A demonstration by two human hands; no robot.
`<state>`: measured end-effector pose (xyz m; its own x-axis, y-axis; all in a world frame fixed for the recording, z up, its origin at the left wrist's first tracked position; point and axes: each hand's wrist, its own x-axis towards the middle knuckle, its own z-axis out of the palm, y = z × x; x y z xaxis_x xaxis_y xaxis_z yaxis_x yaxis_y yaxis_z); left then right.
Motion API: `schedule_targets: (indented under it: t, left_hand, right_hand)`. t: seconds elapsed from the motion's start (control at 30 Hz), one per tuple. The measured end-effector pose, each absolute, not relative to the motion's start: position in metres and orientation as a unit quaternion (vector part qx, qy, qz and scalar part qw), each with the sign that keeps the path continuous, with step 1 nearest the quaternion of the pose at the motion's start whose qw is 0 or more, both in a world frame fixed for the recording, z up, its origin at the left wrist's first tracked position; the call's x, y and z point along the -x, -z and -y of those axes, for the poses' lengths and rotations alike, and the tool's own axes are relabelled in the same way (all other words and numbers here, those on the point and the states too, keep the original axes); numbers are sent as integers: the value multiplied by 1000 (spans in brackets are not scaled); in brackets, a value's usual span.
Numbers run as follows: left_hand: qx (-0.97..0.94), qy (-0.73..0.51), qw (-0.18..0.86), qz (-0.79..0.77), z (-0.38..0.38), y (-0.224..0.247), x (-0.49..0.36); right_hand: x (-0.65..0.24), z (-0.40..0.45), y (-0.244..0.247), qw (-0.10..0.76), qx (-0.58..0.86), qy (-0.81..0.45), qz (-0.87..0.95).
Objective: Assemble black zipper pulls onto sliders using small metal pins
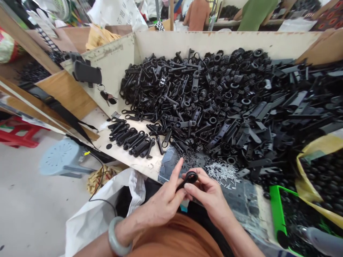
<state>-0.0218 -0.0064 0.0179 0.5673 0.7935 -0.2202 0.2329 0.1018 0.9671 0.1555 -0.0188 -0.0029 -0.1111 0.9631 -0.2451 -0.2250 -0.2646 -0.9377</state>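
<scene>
A black plastic part with a round ring end (191, 176) is held between both hands near the table's front edge. My left hand (167, 194), with a pale bangle on the wrist, grips its lower end, the index finger stretched upward. The thumb and fingers of my right hand (210, 194) pinch it by the ring. Just beyond the hands lie small dark pieces (189, 158) and a heap of silver pins (223, 173) on a dark cloth. Similar black parts (131, 139) lie in a row to the left.
A large pile of black parts (187, 92) fills the walled table. At right are a green crate (277, 210) and a yellow sack (308, 178) of black balls. Keys (108, 97) hang at left above a blue stool (61, 157). People sit beyond the back wall.
</scene>
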Motion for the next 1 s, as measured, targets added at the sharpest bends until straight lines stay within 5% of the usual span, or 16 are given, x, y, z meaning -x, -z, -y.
schedule_targets:
  t: [0.17,0.67,1.0]
  left_hand:
    - [-620,-295,551,-475,10,-6,17]
    - [-495,-317,690,-422,4,-1,13]
    - [-592,-320,571,-471,7,-18,19]
  right_hand:
    - [-155,16,13,486,514,-540,458]
    - [-155,19,15,458,483,-652,364]
    - [-151,21,4,460,552,-540,439]
